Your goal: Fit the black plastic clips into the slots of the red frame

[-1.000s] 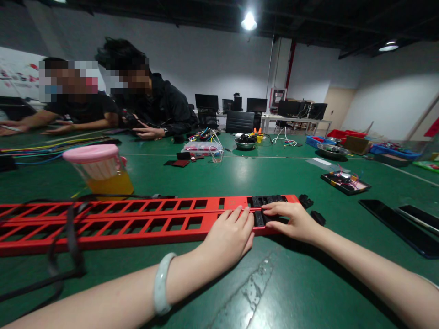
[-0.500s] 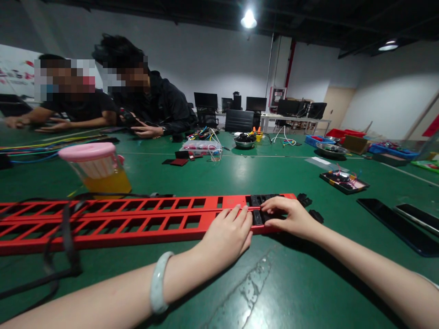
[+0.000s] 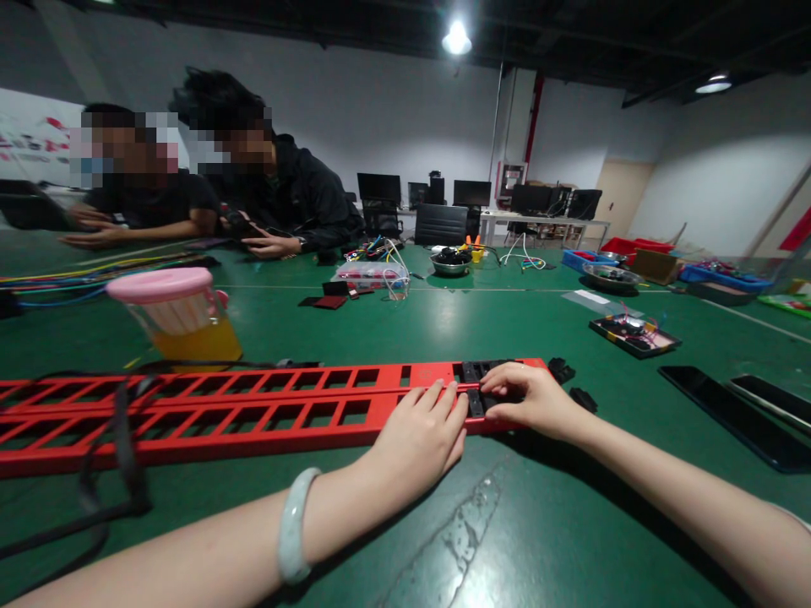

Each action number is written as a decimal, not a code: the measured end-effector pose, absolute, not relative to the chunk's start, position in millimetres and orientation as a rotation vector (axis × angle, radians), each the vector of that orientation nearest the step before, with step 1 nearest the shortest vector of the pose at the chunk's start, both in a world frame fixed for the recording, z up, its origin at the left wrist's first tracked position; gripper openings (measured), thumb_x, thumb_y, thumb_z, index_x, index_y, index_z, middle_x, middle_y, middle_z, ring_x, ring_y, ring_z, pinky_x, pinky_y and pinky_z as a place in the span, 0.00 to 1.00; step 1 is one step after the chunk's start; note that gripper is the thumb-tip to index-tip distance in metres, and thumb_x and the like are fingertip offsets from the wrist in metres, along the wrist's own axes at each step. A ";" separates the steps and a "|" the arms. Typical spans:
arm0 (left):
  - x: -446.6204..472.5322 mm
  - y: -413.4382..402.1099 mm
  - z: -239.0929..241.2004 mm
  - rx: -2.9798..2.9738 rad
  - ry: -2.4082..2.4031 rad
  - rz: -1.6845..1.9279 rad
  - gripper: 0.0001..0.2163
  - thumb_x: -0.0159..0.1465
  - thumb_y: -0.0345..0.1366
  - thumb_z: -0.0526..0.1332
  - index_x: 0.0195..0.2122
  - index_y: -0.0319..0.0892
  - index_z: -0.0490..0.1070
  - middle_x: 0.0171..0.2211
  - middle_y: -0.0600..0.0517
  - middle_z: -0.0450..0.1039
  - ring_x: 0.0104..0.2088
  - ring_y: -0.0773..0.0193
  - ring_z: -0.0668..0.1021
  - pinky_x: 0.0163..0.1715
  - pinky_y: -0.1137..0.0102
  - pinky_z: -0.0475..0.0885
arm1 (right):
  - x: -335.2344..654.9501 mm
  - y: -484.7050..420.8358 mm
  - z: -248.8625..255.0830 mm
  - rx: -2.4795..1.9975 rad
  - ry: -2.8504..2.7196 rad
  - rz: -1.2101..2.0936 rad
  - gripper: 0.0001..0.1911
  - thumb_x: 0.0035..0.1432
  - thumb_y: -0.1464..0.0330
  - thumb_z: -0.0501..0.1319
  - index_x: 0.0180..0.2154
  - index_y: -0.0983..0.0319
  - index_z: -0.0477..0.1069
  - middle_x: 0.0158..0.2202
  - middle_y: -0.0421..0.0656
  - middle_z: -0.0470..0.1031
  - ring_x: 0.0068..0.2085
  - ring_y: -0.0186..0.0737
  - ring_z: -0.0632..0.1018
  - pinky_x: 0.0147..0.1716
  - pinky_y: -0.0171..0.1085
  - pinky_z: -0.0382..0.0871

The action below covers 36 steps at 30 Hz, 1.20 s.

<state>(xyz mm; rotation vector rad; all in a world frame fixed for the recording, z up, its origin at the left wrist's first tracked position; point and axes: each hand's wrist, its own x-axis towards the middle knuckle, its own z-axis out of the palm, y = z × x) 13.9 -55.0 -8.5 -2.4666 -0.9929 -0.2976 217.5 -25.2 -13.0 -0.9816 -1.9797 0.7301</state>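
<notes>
A long red slotted frame lies across the green table in front of me. Black inserts fill its slots at the right end. My left hand rests on the frame's near rail, fingers stretched flat against it, a pale bangle on the wrist. My right hand lies over the black inserts at the right end, its fingers curled and pressing on one of them. Two loose black pieces lie just past the frame's right end.
A pink-lidded cup of orange drink stands behind the frame at left. A black cord crosses the frame's left part. Two people sit at the far left. A small tray and dark flat strips lie at right.
My right hand's fingers have curled in and shifted slightly left over the black inserts. The left hand has stayed on the rail.
</notes>
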 end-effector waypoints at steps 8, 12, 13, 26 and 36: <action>14.0 -54.4 -9.8 -2.464 -0.985 -0.320 0.16 0.60 0.36 0.51 0.47 0.35 0.63 0.49 0.40 0.66 0.47 0.53 0.69 0.45 0.59 0.63 | 217.9 -21.3 -12.4 -1.040 -1.926 0.841 0.17 0.36 0.67 0.68 0.33 0.63 0.74 0.35 0.43 0.75 0.36 0.39 0.75 0.39 0.39 0.70; 14.6 -54.7 -9.6 -2.473 -0.998 -0.314 0.16 0.60 0.36 0.50 0.48 0.35 0.63 0.49 0.40 0.66 0.47 0.53 0.69 0.45 0.59 0.63 | 219.1 -18.6 -13.4 -1.059 -1.933 0.841 0.18 0.35 0.66 0.68 0.33 0.63 0.74 0.36 0.44 0.75 0.36 0.40 0.75 0.39 0.40 0.70; 14.8 -54.8 -9.5 -2.477 -1.002 -0.313 0.16 0.60 0.36 0.50 0.48 0.35 0.63 0.49 0.40 0.66 0.47 0.53 0.69 0.45 0.59 0.63 | 219.4 -18.2 -13.5 -1.058 -1.937 0.836 0.18 0.35 0.65 0.68 0.33 0.62 0.75 0.36 0.44 0.75 0.37 0.40 0.75 0.40 0.40 0.70; 15.5 -54.9 -10.5 -2.462 -1.001 -0.333 0.15 0.60 0.36 0.51 0.47 0.35 0.64 0.47 0.40 0.67 0.47 0.53 0.70 0.45 0.60 0.63 | 218.9 -22.8 -14.6 -1.005 -2.013 0.731 0.12 0.40 0.64 0.67 0.31 0.60 0.77 0.38 0.45 0.73 0.40 0.41 0.74 0.42 0.41 0.68; 14.6 -54.6 -11.0 -2.465 -1.001 -0.318 0.15 0.61 0.36 0.50 0.47 0.35 0.64 0.48 0.40 0.66 0.47 0.54 0.69 0.45 0.60 0.63 | 219.5 -26.6 -11.4 -0.960 -2.136 0.593 0.10 0.45 0.64 0.64 0.32 0.62 0.76 0.37 0.47 0.73 0.39 0.40 0.74 0.41 0.40 0.68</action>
